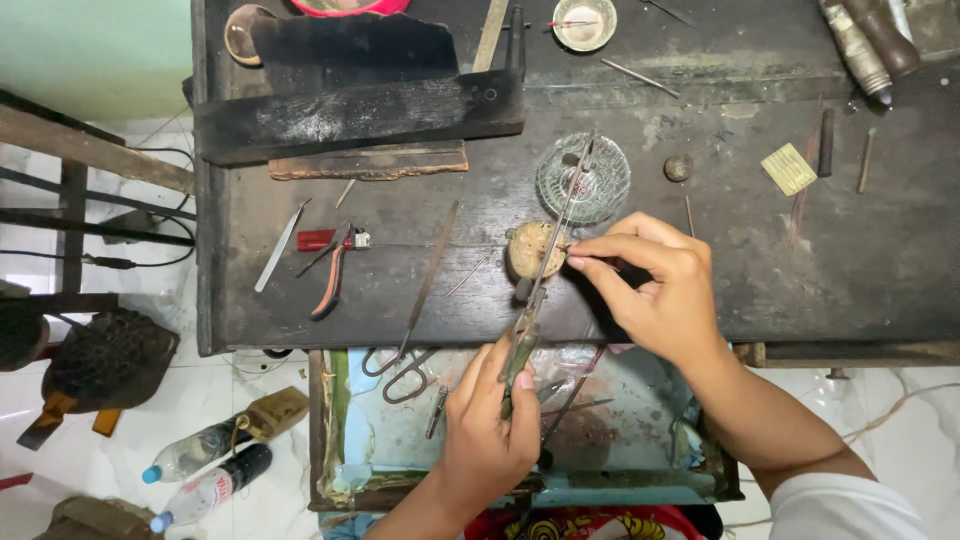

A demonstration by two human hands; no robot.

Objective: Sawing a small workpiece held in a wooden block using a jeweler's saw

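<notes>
Two hands on one small job at the bench [800, 270].

My left hand [490, 430] is clenched round the handle of the long tool [545, 265], whose axis runs up and away from me, tilting right, over the round lump [530, 248] toward the glass dish [584, 178]. My right hand [655, 290] pinches something tiny at its fingertips [580, 255]; I cannot tell what. It touches the lump's right edge and is nearer to it.

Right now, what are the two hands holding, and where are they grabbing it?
The left hand grips long metal tweezers by the lower handle end. The right hand pinches something tiny at its fingertips beside the small round block; what it is cannot be told.
</notes>
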